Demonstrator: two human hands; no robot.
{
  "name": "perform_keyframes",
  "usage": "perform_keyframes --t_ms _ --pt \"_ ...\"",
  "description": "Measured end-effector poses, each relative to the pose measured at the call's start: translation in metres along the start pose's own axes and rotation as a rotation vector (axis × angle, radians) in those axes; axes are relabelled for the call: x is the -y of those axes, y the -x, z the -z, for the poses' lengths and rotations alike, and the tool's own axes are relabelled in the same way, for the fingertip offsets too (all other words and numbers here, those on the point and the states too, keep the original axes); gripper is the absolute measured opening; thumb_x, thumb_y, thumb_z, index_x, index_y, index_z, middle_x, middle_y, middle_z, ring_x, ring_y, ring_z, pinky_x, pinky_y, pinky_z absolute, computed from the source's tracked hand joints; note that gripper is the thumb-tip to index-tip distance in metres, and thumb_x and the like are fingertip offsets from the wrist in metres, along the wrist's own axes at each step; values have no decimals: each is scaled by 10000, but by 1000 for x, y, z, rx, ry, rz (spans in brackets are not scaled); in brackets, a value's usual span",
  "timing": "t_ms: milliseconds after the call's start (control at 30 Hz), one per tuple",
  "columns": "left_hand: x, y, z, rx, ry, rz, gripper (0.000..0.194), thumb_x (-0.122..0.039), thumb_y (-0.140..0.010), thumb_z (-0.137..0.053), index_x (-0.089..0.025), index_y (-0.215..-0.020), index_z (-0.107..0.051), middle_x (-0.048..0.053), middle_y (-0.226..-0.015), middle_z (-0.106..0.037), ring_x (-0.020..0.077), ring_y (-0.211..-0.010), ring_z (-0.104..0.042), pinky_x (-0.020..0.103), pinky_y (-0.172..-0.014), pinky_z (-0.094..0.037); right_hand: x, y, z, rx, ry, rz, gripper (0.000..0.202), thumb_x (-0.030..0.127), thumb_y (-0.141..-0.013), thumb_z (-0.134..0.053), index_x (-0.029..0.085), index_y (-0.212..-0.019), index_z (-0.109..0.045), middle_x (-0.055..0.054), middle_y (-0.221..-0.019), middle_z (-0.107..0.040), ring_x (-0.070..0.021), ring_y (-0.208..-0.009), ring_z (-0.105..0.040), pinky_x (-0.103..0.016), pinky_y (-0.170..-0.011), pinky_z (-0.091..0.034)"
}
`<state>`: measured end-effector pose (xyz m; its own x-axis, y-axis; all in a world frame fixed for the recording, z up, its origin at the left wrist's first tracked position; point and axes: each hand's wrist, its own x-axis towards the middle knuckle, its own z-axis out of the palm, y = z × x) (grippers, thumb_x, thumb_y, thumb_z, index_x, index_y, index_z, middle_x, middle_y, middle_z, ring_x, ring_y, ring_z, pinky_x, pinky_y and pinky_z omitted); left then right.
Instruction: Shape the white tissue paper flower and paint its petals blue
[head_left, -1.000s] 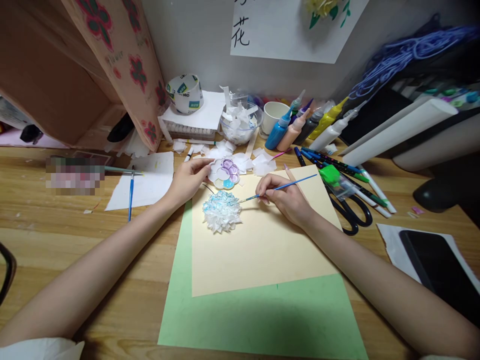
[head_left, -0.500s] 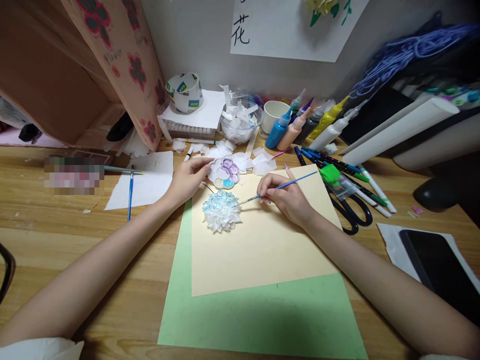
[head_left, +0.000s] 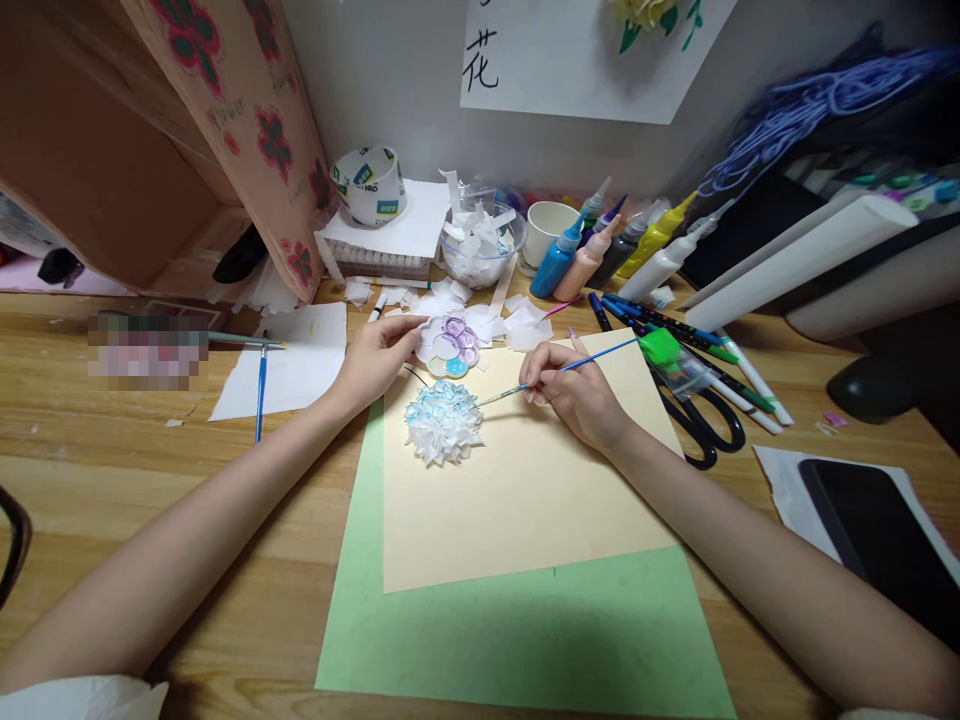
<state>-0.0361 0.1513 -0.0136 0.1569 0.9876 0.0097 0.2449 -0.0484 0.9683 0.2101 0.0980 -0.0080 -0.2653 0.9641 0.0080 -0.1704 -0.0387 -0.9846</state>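
A ruffled paper flower (head_left: 444,425), pale blue at the top and white below, lies on the cream sheet (head_left: 525,510). My right hand (head_left: 574,395) pinches a thin blue paintbrush (head_left: 604,355), its tip at the flower's right edge. Just above the flower is a small flower-shaped palette (head_left: 448,347) with purple and blue paint. The fingers of my left hand (head_left: 375,360) grip the palette's left edge. Beneath the cream sheet lies a larger green sheet (head_left: 517,650).
Paint bottles (head_left: 581,262), a paper cup (head_left: 550,235) and a bowl of paper scraps (head_left: 480,250) stand at the back. Markers (head_left: 705,375), black scissors (head_left: 701,430) and a phone (head_left: 877,530) lie right. Another brush (head_left: 261,392) rests on white paper (head_left: 307,370) at left.
My right hand has shifted slightly to the right with the brush, whose tip has moved from over the flower to its right edge. My left hand and the palette stay put.
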Motion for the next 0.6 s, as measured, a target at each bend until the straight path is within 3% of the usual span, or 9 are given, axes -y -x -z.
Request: perform_keyframes --t_ms 367,600 --pt "-2 1 -1 -4 16 7 335 -343 -789 -627 -146 -1042 -722 70 -1057 -704 135 -719 -630 251 -654 -550 -1 -2 1 -29 22 -37 112 162 -722 -525 178 -647 -606 7 -587 -547 -97 -526 -462 -240 -496 -330" --pt "0 0 1 2 -23 2 353 -353 -799 -622 -162 -1081 -713 72 -1053 -709 127 -670 -635 249 -646 -529 -2 -4 -1 -148 42 16 97 250 -789 -551 194 -751 -620 3 -669 -581 -100 -558 -467 -236 -509 -357"
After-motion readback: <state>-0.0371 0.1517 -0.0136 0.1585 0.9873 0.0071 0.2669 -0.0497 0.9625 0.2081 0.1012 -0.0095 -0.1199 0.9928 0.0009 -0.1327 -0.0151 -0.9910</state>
